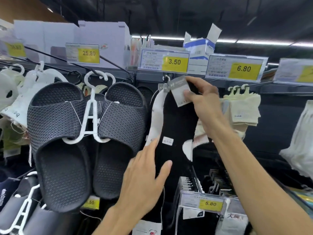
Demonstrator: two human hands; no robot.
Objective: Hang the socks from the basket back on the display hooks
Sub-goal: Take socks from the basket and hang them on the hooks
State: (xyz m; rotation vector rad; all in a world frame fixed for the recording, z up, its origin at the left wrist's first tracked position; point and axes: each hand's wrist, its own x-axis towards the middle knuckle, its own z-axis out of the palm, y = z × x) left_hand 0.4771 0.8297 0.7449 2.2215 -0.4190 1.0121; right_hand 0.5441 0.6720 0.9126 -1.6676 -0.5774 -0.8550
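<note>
**Two hands and one black sock at the shelf**

From the head camera: one black sock [176, 126] with one white patch low on its right side hangs long and flat in front of the shelf. It is just below the price tag [174, 61] that says 3.50. One grey card [179, 89] is fixed to the top of the sock. The right hand [205, 100] pinches this card, with the thumb on the front and the fingers curled over the top. One small white hook [166, 78] sticks up beside the card, right under the tag. I cannot tell if it is on a bar. One white sock [156, 116] hangs just behind the black one and shows on its left side.

The left hand [145, 177] is lower down. Its fingers are straight and spread apart, and it holds nothing. Its pointing finger touches the left edge of the socks. Its thumb is in front of the black sock.

Two dark slippers [67, 133] hang side by side on one white hanger [89, 116], to the left of the socks. On the right, a bunch of pale socks [243, 107] hangs from three little hooks [237, 88]. Four price tags can be read: 25.80, 3.50, 6.80 and 5.80.
</note>
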